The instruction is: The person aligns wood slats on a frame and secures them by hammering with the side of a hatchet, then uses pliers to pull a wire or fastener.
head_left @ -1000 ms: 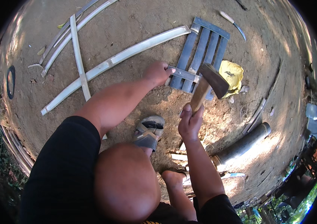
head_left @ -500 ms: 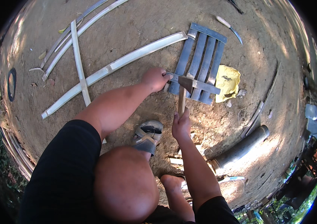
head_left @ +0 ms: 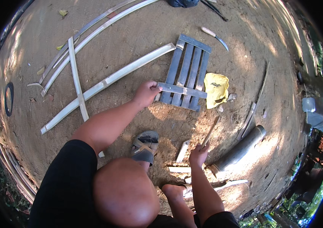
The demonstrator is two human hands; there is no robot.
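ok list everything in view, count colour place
slatted frame: 1, dark grey, centre
wooden piece: 1, brown, right of centre
crumpled wrapper: 1, yellow, right of slatted frame
curved knife: 1, pale-handled, upper right
cylinder: 1, dark, lower right
bamboo strips: several, mostly pale, left
ring: 1, black, far left
bundle: 1, black, top edge
container: 1, whitish, right edge
wood offcuts: several, pale, lower centre
sandal: 1 clear, grey, lower centre
left hand: 1, bare, gripping slatted frame
right hand: 1, bare, gripping wooden piece

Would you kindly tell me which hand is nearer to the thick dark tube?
Right: the right hand, holding a wooden handle, is just left of the tube. The left hand is farther away, up and left, holding a dark strip by its end.
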